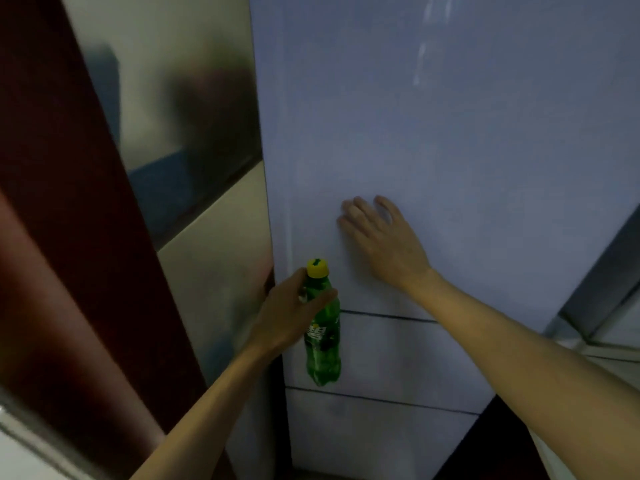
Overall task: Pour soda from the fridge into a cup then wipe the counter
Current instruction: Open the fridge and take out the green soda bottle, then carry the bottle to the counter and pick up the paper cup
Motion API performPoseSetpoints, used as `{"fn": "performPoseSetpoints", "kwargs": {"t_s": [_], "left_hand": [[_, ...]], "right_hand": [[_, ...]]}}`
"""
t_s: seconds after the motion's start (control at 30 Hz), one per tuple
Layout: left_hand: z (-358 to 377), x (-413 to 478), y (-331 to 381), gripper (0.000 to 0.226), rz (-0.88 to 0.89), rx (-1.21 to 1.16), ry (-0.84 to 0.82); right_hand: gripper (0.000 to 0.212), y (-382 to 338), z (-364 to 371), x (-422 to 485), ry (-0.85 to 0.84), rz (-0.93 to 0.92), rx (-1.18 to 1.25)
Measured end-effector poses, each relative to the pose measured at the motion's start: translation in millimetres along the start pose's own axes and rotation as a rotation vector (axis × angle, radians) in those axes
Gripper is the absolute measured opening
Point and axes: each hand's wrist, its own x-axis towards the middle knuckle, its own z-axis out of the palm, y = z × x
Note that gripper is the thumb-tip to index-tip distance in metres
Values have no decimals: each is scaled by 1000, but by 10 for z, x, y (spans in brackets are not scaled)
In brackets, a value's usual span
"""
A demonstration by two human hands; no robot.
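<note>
Pale blue-white metal fills most of the view: the fridge door (450,133), shut, its top and right side cut off by the frame, with two thin dark seams low down marking separate drawer fronts (381,358) beneath it. To its left runs a glossy tiled wall (194,133), grey and cream, carrying a dark smeared reflection too blurred to read, and further left a dark red panel (69,202) slants across the frame, its nature hard to make out. At the far right edge a grey-framed strip (602,306) shows only in part; what it belongs to cannot be told. The light is dim and the whole scene is soft with blur. Two bare forearms reach up from the bottom edge. The right hand (384,237) lies flat against the fridge door, fingers spread apart, holding nothing. The left hand (294,313) is wrapped tightly around the upper part of a green soda bottle (323,341), held upright in the air just in front of the door's left edge, level with the upper seam. Its label shows white lettering, illegible here, and its yellow cap (318,267) is on
</note>
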Motion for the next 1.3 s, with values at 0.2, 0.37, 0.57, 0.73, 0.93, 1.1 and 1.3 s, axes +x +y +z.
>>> {"fn": "performPoseSetpoints", "kwargs": {"t_s": [0.2,0.37,0.57,0.73,0.93,1.1,1.3], "left_hand": [[379,437,-154,42,59,-60,-170],[829,587,-135,48,84,-28,-322],[1378,624,-93,40,80,-180,-457],[2036,635,63,48,152,-154,-600],[2882,393,544,42,253,-173,-739],[3657,197,954,49,283,-164,-822],[4474,7,1417,52,384,-106,-924]], "right_hand": [[51,198,283,-90,146,-95,-7],[45,250,308,-144,176,-125,6],[36,682,217,-637,93,-107,64],[29,1158,-47,-1676,-40,144,110],[25,1573,-236,-3456,-484,627,153],[31,1784,-364,-4824,-607,1220,220],[51,1747,-275,-5630,-891,1605,328]]}}
